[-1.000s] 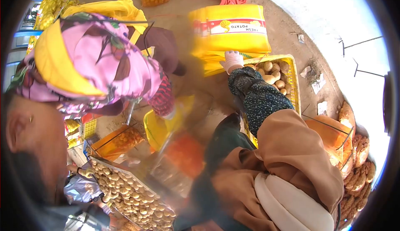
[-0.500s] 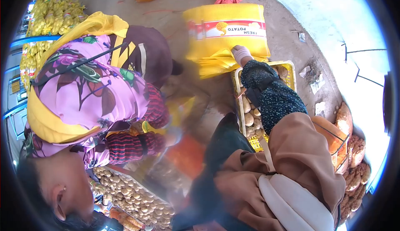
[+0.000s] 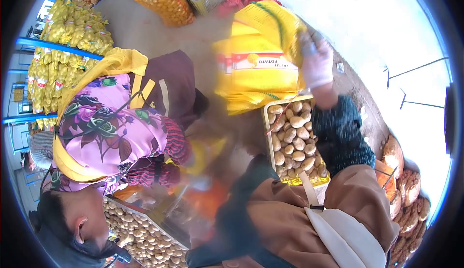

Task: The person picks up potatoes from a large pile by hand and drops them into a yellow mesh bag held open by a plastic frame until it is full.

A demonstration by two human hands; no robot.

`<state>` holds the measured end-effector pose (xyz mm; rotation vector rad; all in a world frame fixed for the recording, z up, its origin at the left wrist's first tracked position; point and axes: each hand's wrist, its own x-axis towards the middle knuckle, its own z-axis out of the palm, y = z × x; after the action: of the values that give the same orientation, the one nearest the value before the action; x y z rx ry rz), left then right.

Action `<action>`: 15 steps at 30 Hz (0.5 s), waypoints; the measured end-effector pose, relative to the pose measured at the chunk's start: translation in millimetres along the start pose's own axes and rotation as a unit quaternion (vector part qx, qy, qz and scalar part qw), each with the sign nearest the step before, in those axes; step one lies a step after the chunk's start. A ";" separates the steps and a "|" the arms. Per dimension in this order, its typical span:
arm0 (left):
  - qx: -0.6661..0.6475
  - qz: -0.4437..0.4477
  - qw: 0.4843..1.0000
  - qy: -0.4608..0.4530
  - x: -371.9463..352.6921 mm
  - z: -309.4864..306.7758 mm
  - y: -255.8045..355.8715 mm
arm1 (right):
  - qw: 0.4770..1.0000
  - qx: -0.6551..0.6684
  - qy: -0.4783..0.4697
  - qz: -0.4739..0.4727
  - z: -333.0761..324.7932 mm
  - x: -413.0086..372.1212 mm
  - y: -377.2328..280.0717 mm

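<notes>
The gloved right hand point(image 3: 316, 65) is clenched on the edge of a yellow mesh sack point(image 3: 263, 23), holding it up above the stack point(image 3: 256, 79) of like sacks (motion blurs the fingertips). Just below sits the crate point(image 3: 265, 132) of potatoes point(image 3: 295, 135). The left hand is out of view. The step, I judge, is pulling one sack free of the stack. The next move calls for a second hand to spread its mouth beside the crate.

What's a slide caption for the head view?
Gloved right hand grips a raised yellow mesh sack beside a crate of potatoes.
</notes>
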<state>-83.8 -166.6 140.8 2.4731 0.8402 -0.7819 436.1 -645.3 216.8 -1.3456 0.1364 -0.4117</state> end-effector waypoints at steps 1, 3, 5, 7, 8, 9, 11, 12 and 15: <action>0.006 0.028 0.999 -0.018 -9.4 -20.2 54.8 | 0.981 -0.144 -0.090 -0.097 -3.8 -18.4 5.9; -0.001 0.095 0.994 -0.054 -15.5 -52.8 123.1 | 0.957 -0.193 -0.198 -0.088 7.0 -57.0 -9.8; -0.039 0.167 0.983 -0.071 3.0 -67.9 148.1 | 0.959 -0.057 -0.208 0.184 36.3 -97.6 -52.7; -0.132 0.233 0.961 -0.077 9.7 -95.8 189.2 | 0.922 0.063 -0.222 0.310 52.3 -118.7 -46.0; -0.201 0.264 0.940 -0.076 7.6 -116.1 217.9 | 0.894 0.118 -0.223 0.370 58.7 -129.5 -46.5; -0.231 0.269 0.931 -0.092 2.6 -134.7 248.1 | 0.877 0.107 -0.235 0.405 68.3 -137.9 -63.8; -0.314 0.262 0.903 -0.128 2.3 -151.5 277.8 | 0.861 0.138 -0.292 0.393 77.6 -167.0 -72.5; -0.328 0.319 0.886 -0.071 7.9 -147.9 284.9 | 0.853 0.155 -0.321 0.382 84.4 -177.7 -76.1; -0.369 0.369 0.851 0.052 19.2 -129.1 300.1 | 0.860 0.071 -0.354 0.361 97.5 -210.9 -90.4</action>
<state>172.5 -309.5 285.6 1.8741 0.1005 -0.0133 255.0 -493.8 297.0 -1.1241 -0.0126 0.7032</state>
